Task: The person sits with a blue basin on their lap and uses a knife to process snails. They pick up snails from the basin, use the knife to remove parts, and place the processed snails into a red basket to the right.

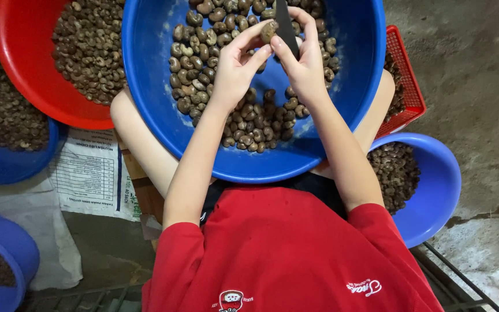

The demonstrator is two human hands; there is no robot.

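Head view: basins (145,69) crowd rough grey concrete floor (475,69).

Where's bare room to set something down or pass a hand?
Bare concrete floor right of the red basket and above the small blue bowl is free. In the big blue bowl the left inner wall is bare; the middle is packed with nuts. Left hand and right hand crowd its top. The left side is filled by the red bowl and blue tubs.

Red basin (18,69), red crate (408,86), printed sack (90,173)
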